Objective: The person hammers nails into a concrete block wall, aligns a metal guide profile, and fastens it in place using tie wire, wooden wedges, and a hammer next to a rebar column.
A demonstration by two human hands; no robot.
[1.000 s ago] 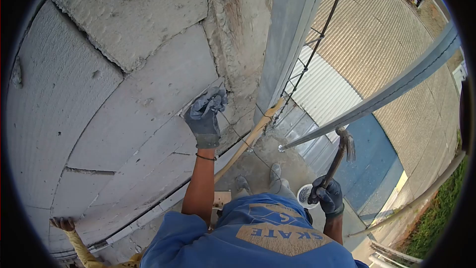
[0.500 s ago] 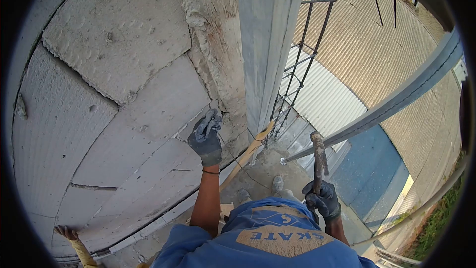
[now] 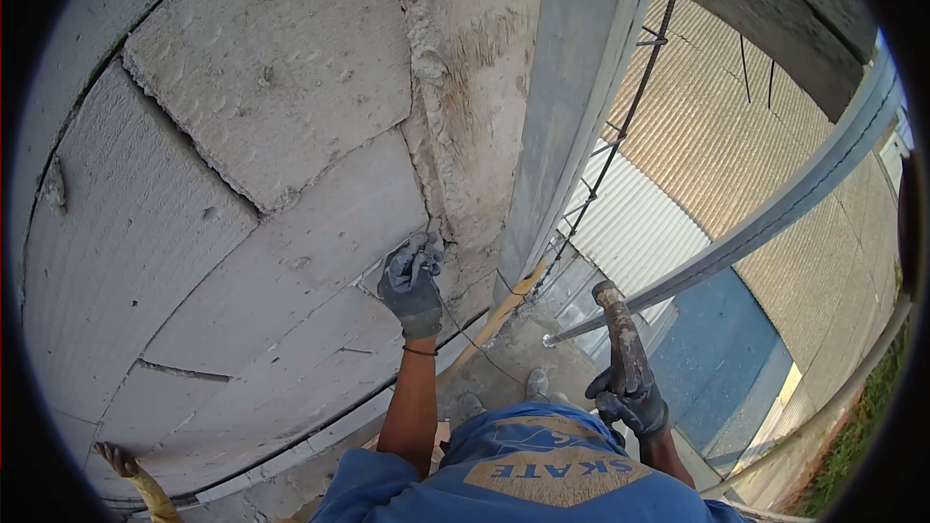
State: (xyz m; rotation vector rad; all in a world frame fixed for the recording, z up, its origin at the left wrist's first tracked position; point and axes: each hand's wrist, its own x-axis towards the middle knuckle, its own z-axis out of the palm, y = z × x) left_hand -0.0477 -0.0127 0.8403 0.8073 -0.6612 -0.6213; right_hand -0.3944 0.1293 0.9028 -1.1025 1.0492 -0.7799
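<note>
My left hand (image 3: 412,289), in a dark grey work glove, is raised against the pale block wall (image 3: 339,203). Its fingers are pinched closed around a thin dark wire (image 3: 467,332), which trails down toward a wooden strip (image 3: 509,305). The fingertips are close to the joint between the blocks and the rough concrete column (image 3: 480,87). Lower on the right, my right hand (image 3: 635,410), also gloved, grips a worn hammer (image 3: 625,334), its head pointing up and away from the wall.
A grey metal post (image 3: 562,87) stands beside a steel rebar cage (image 3: 635,107). A curved-looking grey bar (image 3: 765,223) crosses the right side above corrugated roofing (image 3: 727,116). At lower left, another person's hand (image 3: 121,458) touches the wall. Concrete floor (image 3: 509,349) lies below my feet.
The view has shifted, with the wall and column now farther right. The left hand stays at the joint, turned slightly. The hammer has tilted more, its head now left of the hand.
</note>
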